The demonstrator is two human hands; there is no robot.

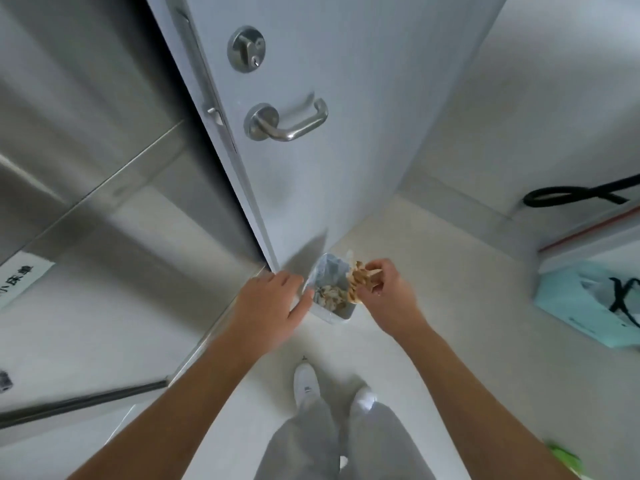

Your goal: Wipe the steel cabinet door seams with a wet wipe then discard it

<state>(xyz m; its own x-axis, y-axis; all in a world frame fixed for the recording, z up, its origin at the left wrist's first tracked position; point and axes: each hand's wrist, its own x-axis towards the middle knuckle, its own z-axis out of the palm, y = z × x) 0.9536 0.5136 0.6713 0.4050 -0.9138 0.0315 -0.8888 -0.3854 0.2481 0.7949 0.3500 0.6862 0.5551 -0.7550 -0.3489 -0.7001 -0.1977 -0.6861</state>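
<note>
- The wet wipe (356, 284) is brown and dirty now. It is crumpled up and hangs just over the right edge of a small bin (330, 292).
- The right hand (384, 289) pinches the wipe between its thumb and fingertips. The other fingers are curled in. The hand is bent down at the wrist, and the bare arm reaches forward from the lower right.
- The small bin sits on the pale floor (433, 271), right at the foot of a big door (329, 133). It has a thin bag inside, and there is more crumpled stuff at the bottom.
- The left hand (273, 306) is spread flat with the palm down and the fingers loose. It holds nothing. Its fingertips are at the left rim of the bin; I cannot tell if they touch it.
- The door has a curved metal handle (291, 121) and a round lock (246, 48) above it.
- A shiny steel cabinet (86, 150) stands to the left of the door.
- Two white shoes (306, 382) and grey trousers show below the arms.
- A light blue bag (588, 306) lies on the floor, far off to the right.
</note>
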